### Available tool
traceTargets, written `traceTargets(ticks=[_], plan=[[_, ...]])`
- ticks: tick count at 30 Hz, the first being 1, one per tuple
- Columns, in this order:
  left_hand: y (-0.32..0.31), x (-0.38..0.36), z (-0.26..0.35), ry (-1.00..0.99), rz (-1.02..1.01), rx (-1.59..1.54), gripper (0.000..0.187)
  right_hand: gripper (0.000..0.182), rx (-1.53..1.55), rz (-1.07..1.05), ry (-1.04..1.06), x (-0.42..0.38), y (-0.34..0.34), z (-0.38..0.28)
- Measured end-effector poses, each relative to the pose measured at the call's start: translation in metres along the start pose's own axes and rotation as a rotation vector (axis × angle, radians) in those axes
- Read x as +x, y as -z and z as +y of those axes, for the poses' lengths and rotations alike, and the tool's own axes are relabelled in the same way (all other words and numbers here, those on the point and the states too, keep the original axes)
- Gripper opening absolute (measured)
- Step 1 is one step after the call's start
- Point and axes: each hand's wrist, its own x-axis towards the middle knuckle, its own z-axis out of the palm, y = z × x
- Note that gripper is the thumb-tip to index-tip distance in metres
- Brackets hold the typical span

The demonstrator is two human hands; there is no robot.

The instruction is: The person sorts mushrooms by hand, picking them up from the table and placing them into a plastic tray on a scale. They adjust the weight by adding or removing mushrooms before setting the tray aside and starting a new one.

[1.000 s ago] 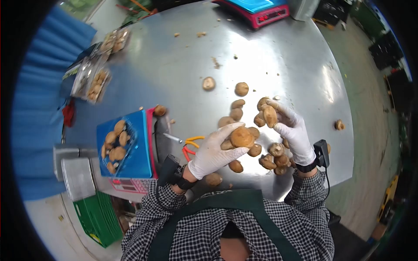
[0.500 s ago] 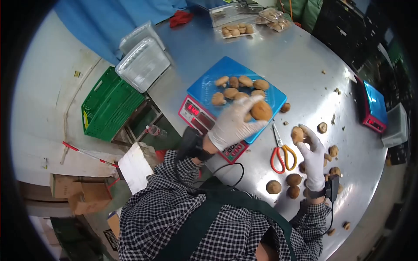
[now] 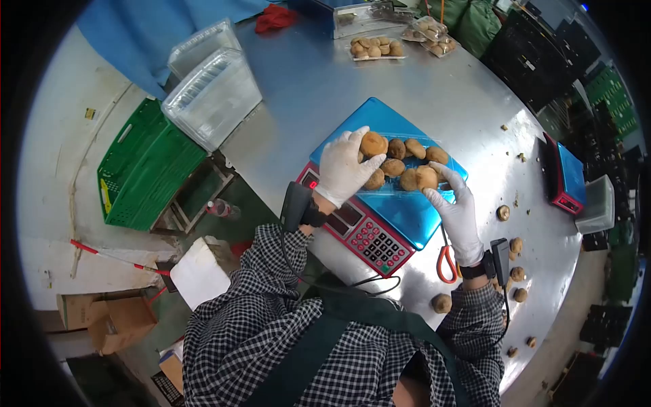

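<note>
A clear plastic tray (image 3: 400,192) of brown mushrooms lies on the blue platform (image 3: 380,210) of a red digital scale (image 3: 369,241). At the tray's left end, my gloved left hand (image 3: 342,169) has its thumb and fingers closed around a mushroom (image 3: 373,144). From the right, my gloved right hand (image 3: 459,214) grips another mushroom (image 3: 426,178) between thumb and fingers over the tray's near side. Several more mushrooms (image 3: 415,148) sit between the hands. Orange-handled scissors (image 3: 445,264) are mostly hidden by my right hand and wrist.
Loose mushrooms (image 3: 503,213) lie along the metal table's right side. A second scale (image 3: 566,176) stands at the right edge beside a clear container (image 3: 597,205). Stacked clear trays (image 3: 213,98) stand at the left edge, above a green crate (image 3: 149,169). A filled pack (image 3: 376,47) lies at the back.
My left hand has moved to the tray's left end. My right hand has brought a mushroom from the table to the tray. The tray now lies straighter across the platform.
</note>
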Motion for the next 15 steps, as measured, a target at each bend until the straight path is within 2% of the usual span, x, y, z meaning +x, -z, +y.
traceTargets(ticks=[5,10,15], plan=[[-0.001,-0.008,0.004,-0.036,0.051,0.078,0.058,0.051,0.005,0.030,-0.040,0.012,-0.016,-0.003],[0.000,-0.008,-0.006,-0.025,0.033,0.001,0.058,0.052,-0.016,0.056,-0.042,0.013,-0.025,0.000],[0.002,-0.003,-0.008,-0.109,0.067,-0.118,0.060,0.052,-0.030,0.047,-0.044,0.015,-0.029,-0.002]])
